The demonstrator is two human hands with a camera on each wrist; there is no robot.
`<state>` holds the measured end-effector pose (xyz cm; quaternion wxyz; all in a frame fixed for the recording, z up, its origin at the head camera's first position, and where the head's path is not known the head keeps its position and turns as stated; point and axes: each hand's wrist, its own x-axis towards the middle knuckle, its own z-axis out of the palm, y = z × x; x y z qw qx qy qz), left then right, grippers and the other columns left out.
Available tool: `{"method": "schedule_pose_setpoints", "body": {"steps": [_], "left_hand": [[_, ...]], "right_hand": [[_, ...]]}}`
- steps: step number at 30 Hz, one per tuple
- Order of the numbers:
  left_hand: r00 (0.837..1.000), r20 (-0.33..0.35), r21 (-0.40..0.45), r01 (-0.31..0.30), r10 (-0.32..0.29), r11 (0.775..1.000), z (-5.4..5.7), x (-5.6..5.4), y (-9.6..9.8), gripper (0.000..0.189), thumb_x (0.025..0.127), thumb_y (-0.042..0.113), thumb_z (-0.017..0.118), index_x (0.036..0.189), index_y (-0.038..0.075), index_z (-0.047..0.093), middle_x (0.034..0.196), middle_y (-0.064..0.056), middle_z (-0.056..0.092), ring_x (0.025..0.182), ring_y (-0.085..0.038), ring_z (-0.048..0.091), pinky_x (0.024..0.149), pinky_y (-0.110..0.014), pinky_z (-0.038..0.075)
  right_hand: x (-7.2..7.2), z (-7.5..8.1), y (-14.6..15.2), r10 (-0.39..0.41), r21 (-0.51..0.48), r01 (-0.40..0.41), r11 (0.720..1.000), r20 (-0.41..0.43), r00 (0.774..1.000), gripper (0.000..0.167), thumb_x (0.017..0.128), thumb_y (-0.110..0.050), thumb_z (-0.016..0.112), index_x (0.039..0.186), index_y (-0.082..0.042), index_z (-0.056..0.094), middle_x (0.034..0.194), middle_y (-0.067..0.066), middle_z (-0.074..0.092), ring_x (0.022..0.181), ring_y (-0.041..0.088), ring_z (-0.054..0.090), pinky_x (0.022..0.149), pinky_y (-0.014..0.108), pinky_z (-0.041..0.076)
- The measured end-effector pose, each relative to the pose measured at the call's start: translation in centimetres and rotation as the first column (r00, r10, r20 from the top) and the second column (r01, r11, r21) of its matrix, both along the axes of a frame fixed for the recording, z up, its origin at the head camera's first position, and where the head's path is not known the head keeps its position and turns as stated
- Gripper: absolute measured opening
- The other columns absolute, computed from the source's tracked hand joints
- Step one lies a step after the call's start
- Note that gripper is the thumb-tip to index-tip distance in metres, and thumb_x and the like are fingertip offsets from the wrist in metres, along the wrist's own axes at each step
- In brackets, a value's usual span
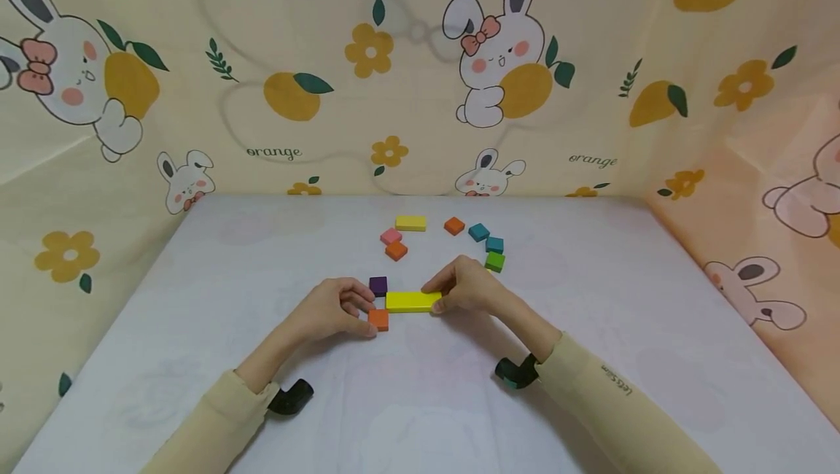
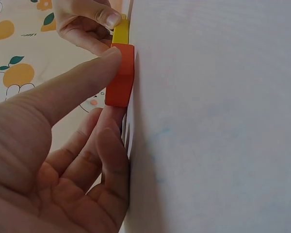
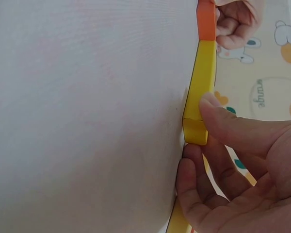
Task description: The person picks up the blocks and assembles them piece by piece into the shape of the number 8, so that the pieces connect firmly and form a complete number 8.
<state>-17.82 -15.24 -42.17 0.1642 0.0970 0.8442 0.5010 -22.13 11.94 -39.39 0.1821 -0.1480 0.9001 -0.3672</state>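
Head view: note the left hand (image 1: 330, 306) at nine o'clock, pinching the orange block (image 1: 378, 320) on the desk (image 1: 407, 401), and the right hand (image 1: 471, 286) toward three o'clock, gripping the near end of the yellow bar (image 1: 408, 302) between thumb and fingers. Find the purple block (image 1: 378, 286) at the bar's ten o'clock, the orange block at its eight. Judging by the layout, probably a matter of fitting block and bar neatly together; best to slide flat and slowly, and to square the edges before letting go. Mind the green block (image 1: 495, 262) at the bar's two o'clock, near the right knuckles: better to lift away than sweep outward.

Left wrist view: see the orange block caught between thumb and a finger at its six o'clock, with the yellow bar at its twelve. Press lightly, to avoid twisting it askew. Cannot tell for sure whether touching the bar.

Right wrist view: see the yellow bar pinched low down, with the orange block at its twelve o'clock. Guide along the bar's length, without tipping, and beware the second yellow piece (image 3: 178, 219) at six o'clock, just beside the fingers.
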Motion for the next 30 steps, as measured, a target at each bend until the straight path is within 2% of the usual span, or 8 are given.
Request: {"method": "schedule_pose_setpoints", "body": {"steps": [9, 16, 22, 30], "left_hand": [[0.999, -0.027, -0.014, 0.017, -0.018, 1.0, -0.11, -0.04, 0.3, 0.047, 0.07, 0.023, 0.092, 0.108, 0.011, 0.066, 0.096, 0.002, 0.069, 0.082, -0.022, 0.058, 0.074, -0.032, 0.049], [1.0, -0.013, -0.026, -0.004, 0.003, 1.0, -0.19, 0.13, 0.0, 0.047, 0.07, 0.022, 0.092, 0.107, 0.012, 0.066, 0.096, 0.002, 0.069, 0.082, -0.022, 0.058, 0.075, -0.033, 0.048], [1.0, -0.012, -0.027, 0.003, -0.003, 1.0, -0.18, 0.04, -0.13, 0.047, 0.07, 0.022, 0.091, 0.108, 0.013, 0.066, 0.096, 0.002, 0.069, 0.084, -0.023, 0.058, 0.077, -0.034, 0.048], [1.0, -0.004, -0.028, -0.003, 0.003, 1.0, 0.14, 0.1, 0.08, 0.045, 0.07, 0.02, 0.091, 0.107, 0.012, 0.066, 0.095, 0.001, 0.068, 0.083, -0.022, 0.057, 0.074, -0.033, 0.047]], "right_hand": [[0.23, 0.06, 0.43, 0.0, 0.016, 0.001, 1.0, -0.032, 0.999, 0.03, 0.076, -0.003, 0.084, 0.103, -0.012, 0.079, 0.093, -0.003, 0.071, 0.08, 0.021, 0.057, 0.071, 0.028, 0.051], [0.31, -0.08, 0.13, 0.032, -0.013, -0.033, 0.999, -0.028, 0.999, 0.03, 0.076, -0.001, 0.084, 0.104, -0.011, 0.078, 0.094, -0.002, 0.071, 0.08, 0.021, 0.058, 0.072, 0.028, 0.052], [0.4, -0.08, 0.05, 0.027, 0.001, -0.027, 1.0, -0.035, 0.999, 0.03, 0.076, -0.003, 0.084, 0.104, -0.011, 0.078, 0.093, -0.003, 0.071, 0.08, 0.021, 0.057, 0.072, 0.029, 0.051], [0.6, 0.09, 0.06, 0.013, -0.014, -0.014, 1.0, -0.031, 0.999, 0.03, 0.077, -0.003, 0.084, 0.105, -0.012, 0.078, 0.094, -0.003, 0.07, 0.083, 0.021, 0.057, 0.074, 0.03, 0.051]]}}
